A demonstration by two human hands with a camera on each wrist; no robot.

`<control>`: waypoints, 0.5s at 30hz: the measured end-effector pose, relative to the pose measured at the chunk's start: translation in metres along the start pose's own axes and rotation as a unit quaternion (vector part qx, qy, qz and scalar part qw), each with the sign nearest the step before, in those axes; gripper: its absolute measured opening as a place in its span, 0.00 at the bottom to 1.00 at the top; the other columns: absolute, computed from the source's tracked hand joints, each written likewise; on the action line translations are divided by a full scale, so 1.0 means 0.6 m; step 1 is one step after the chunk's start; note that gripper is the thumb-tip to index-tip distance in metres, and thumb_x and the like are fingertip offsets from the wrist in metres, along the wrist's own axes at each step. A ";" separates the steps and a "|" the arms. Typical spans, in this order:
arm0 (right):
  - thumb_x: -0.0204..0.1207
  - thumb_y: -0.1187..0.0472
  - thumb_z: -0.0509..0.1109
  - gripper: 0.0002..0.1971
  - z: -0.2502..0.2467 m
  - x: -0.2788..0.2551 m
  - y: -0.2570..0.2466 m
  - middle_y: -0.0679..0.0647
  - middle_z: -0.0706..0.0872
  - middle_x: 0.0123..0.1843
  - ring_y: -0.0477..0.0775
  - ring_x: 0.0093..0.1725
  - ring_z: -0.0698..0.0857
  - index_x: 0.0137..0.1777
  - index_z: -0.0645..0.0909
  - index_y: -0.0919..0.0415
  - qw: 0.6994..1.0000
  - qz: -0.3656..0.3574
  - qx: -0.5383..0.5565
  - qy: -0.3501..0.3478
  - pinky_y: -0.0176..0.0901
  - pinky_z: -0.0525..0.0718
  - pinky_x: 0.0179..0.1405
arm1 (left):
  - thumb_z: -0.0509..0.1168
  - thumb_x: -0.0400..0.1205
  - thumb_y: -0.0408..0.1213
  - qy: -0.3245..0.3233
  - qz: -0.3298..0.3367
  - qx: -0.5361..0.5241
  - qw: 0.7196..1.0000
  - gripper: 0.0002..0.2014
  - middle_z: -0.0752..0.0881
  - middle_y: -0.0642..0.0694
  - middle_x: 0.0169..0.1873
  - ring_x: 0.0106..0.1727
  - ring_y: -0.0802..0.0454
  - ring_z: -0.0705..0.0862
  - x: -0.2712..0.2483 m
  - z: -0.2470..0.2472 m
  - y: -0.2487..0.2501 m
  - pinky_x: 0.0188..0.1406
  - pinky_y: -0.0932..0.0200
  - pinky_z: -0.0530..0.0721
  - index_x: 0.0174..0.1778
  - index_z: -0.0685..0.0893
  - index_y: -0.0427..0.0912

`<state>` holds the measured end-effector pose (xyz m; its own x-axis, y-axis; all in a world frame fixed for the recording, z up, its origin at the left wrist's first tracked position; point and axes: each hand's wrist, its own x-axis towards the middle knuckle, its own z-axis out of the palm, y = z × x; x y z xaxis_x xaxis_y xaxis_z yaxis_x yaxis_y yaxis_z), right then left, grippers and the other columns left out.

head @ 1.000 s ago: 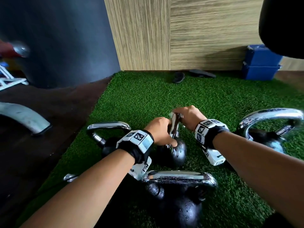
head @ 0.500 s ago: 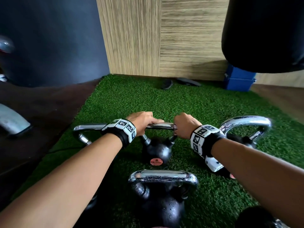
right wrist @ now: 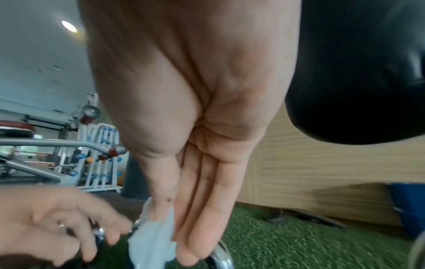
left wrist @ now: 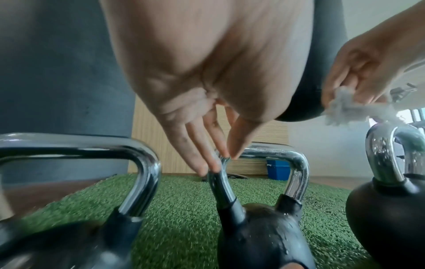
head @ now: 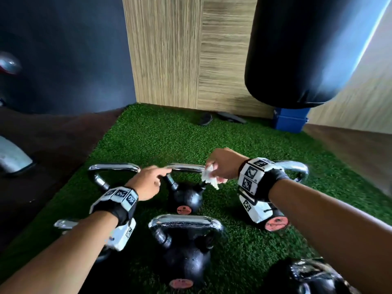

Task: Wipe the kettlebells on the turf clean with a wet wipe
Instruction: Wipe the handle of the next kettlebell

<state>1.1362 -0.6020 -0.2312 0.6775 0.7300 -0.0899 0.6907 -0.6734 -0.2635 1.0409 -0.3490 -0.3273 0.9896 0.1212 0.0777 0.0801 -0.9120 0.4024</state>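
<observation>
Several black kettlebells with chrome handles stand on the green turf. My left hand reaches to the small middle kettlebell, fingers straight, their tips touching the left corner of its handle. My right hand is at the handle's right end and pinches a crumpled white wet wipe between thumb and fingers. In the right wrist view the wipe hangs below my thumb, just above the chrome. A larger kettlebell stands nearest me.
Another kettlebell's handle is to the left and one behind my right wrist; a further one at bottom right. A black punching bag hangs above right. A blue box sits by the wooden wall. Dark floor borders the turf's left edge.
My left hand has let go of the middle kettlebell's handle and drawn back to a fingertip touch. My right hand has lifted off the handle's right end, showing the wipe.
</observation>
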 end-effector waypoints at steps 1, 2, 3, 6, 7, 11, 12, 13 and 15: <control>0.79 0.63 0.75 0.14 -0.006 -0.016 -0.011 0.57 0.92 0.58 0.40 0.31 0.90 0.63 0.87 0.62 0.999 -0.016 0.035 -0.002 0.39 0.89 0.32 | 0.59 0.82 0.23 -0.024 -0.020 -0.010 0.999 0.31 0.85 0.54 0.68 0.56 0.57 0.83 -0.013 0.004 -0.007 0.54 0.70 0.76 0.77 0.79 0.58; 0.79 0.62 0.75 0.14 -0.009 -0.033 -0.022 0.53 0.91 0.61 0.36 0.30 0.88 0.63 0.87 0.61 0.998 -0.028 0.051 0.003 0.34 0.86 0.30 | 0.59 0.82 0.23 -0.049 -0.042 -0.020 0.998 0.30 0.86 0.55 0.65 0.54 0.58 0.84 -0.026 0.009 -0.013 0.53 0.71 0.77 0.74 0.82 0.59; 0.79 0.59 0.75 0.14 -0.007 -0.048 -0.033 0.50 0.89 0.63 0.36 0.35 0.87 0.63 0.87 0.58 0.998 -0.039 0.045 0.019 0.31 0.84 0.35 | 0.61 0.82 0.23 -0.074 -0.060 -0.027 0.995 0.28 0.88 0.56 0.63 0.53 0.59 0.85 -0.037 0.014 -0.017 0.50 0.73 0.77 0.72 0.83 0.58; 0.78 0.53 0.75 0.12 0.022 -0.090 -0.058 0.46 0.83 0.60 0.43 0.55 0.82 0.59 0.88 0.55 0.997 -0.061 0.018 0.052 0.34 0.80 0.53 | 0.63 0.82 0.20 -0.149 -0.086 -0.032 0.985 0.27 0.88 0.55 0.61 0.49 0.60 0.86 -0.073 0.037 -0.021 0.44 0.74 0.80 0.70 0.85 0.55; 0.79 0.54 0.74 0.11 0.034 -0.104 -0.065 0.47 0.83 0.60 0.46 0.58 0.83 0.59 0.87 0.56 0.996 -0.067 0.027 0.045 0.37 0.83 0.55 | 0.63 0.82 0.21 -0.169 -0.083 -0.022 0.982 0.28 0.88 0.56 0.62 0.50 0.60 0.86 -0.085 0.043 -0.019 0.48 0.71 0.83 0.69 0.85 0.57; 0.79 0.56 0.71 0.12 0.057 -0.136 -0.083 0.51 0.89 0.62 0.49 0.59 0.87 0.60 0.87 0.55 0.992 -0.105 0.060 0.025 0.45 0.87 0.60 | 0.64 0.76 0.14 -0.218 -0.097 -0.086 0.967 0.32 0.87 0.54 0.55 0.45 0.59 0.86 -0.117 0.048 -0.013 0.44 0.66 0.81 0.72 0.82 0.50; 0.79 0.56 0.71 0.12 0.057 -0.139 -0.085 0.50 0.89 0.61 0.49 0.58 0.87 0.60 0.88 0.55 0.991 -0.109 0.063 0.033 0.44 0.87 0.59 | 0.67 0.73 0.12 -0.238 -0.105 -0.100 0.960 0.34 0.87 0.55 0.52 0.40 0.63 0.85 -0.125 0.048 -0.015 0.42 0.67 0.81 0.71 0.81 0.48; 0.79 0.57 0.72 0.11 0.058 -0.141 -0.086 0.50 0.90 0.59 0.48 0.56 0.88 0.59 0.88 0.55 0.991 -0.110 0.067 0.042 0.44 0.88 0.58 | 0.70 0.71 0.13 -0.254 -0.109 -0.114 0.954 0.35 0.89 0.58 0.50 0.40 0.66 0.85 -0.132 0.048 -0.018 0.43 0.68 0.82 0.70 0.82 0.48; 0.78 0.58 0.73 0.10 0.061 -0.146 -0.086 0.50 0.92 0.56 0.48 0.52 0.90 0.56 0.90 0.57 0.989 -0.108 0.082 0.057 0.43 0.91 0.53 | 0.80 0.66 0.19 -0.275 -0.118 -0.167 0.939 0.35 0.92 0.64 0.51 0.48 0.69 0.89 -0.148 0.056 -0.026 0.50 0.71 0.84 0.64 0.84 0.56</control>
<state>1.0323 -0.6270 -0.2449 0.5485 0.8311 0.0914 0.7789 -0.4681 -0.4173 0.9558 -0.3587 -0.3713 0.8681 0.0002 -0.4965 0.3545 -0.7002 0.6197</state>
